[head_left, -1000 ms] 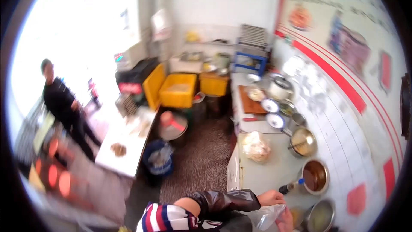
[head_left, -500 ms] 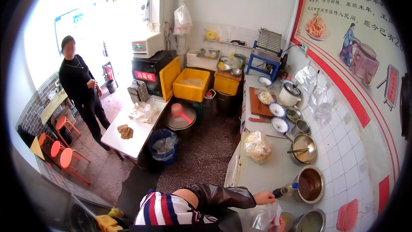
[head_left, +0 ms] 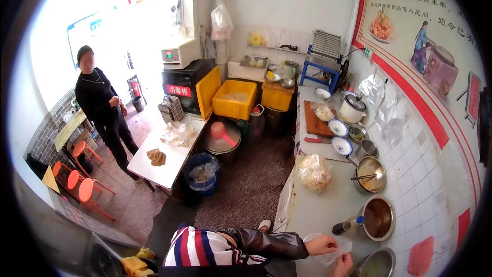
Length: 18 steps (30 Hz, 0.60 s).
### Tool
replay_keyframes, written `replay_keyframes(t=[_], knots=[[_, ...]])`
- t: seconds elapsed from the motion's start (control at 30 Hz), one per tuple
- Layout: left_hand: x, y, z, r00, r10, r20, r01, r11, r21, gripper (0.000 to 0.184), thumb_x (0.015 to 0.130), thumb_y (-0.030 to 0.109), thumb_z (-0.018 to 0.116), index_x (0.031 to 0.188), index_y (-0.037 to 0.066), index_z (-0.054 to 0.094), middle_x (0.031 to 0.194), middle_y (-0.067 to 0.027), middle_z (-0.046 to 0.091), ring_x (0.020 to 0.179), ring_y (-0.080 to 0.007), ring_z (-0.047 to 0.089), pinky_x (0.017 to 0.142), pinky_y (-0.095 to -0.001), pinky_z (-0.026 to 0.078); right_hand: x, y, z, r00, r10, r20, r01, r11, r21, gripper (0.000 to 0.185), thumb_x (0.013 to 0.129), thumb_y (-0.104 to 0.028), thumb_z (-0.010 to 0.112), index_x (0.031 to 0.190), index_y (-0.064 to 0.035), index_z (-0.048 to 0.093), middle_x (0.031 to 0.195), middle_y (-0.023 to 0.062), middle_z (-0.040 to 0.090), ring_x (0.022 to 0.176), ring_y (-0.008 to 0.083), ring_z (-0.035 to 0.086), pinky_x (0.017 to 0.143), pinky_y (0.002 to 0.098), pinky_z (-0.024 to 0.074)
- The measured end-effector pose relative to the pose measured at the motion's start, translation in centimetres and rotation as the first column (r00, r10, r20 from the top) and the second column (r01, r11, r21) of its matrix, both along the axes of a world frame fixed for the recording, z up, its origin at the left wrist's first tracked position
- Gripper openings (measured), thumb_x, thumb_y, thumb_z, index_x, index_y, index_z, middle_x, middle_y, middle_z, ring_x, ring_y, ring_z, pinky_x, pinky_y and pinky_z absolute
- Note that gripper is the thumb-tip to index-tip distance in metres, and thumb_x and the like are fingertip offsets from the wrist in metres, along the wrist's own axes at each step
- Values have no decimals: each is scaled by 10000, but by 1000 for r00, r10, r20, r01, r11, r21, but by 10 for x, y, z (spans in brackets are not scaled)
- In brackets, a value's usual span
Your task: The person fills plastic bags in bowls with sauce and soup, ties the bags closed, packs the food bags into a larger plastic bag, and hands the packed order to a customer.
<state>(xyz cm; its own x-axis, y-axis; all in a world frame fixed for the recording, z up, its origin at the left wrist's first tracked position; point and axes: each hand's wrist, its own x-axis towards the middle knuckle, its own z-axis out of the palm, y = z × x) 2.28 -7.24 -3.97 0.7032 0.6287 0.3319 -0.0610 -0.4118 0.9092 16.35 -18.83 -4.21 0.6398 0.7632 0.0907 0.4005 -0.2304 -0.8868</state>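
Note:
My left hand (head_left: 322, 245), coming out of a dark shiny sleeve (head_left: 274, 242), has its fingers pinched on a thin translucent plastic bag (head_left: 333, 254) near the bottom edge. Close below it, my right hand (head_left: 342, 265) grips the other side of the bag, partly cut off by the frame. A pale round rim shows beside the left fingers; I cannot tell whether it is a bowl or the bag's mouth. Just beyond the hands, a dark bottle with a blue cap (head_left: 348, 224) lies tilted against a metal pot of brown sauce (head_left: 378, 217).
Another metal pot (head_left: 376, 264) stands right of my hands. Along the counter are a stuffed plastic bag (head_left: 314, 173), a pan with chopsticks (head_left: 370, 174), patterned bowls (head_left: 341, 146) and a red-handled knife (head_left: 316, 140). A person in black (head_left: 100, 97) stands beyond the white table (head_left: 154, 143).
The view has shifted, so the room sits slightly further right and lower. My hands have drawn closer together, and the bag that hung below them is now bunched and spread between the fingers.

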Motion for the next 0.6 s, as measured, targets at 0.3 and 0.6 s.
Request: replay_keyframes(t=[0.3,0.6], knots=[[11,24,-34,964,-170,-206,40,853,-520,234,828,231,612,830,3,665,625,-51,628,596,-111,606,532,-279,498,-17,17,-19,999,52,5,-50,985,-166,321,767,-264,717,980,-33,650,896,195,659,790,289,619,740,371,462],[-2,50,-66,827,-155,540,561,161,-812,366,930,233,507,1198,-15,490,1214,-138,542,1152,-249,502,1018,-400,384,-26,14,-46,940,-102,-325,132,989,71,179,815,-88,611,694,-68,481,574,-16,478,506,66,449,448,232,349]])
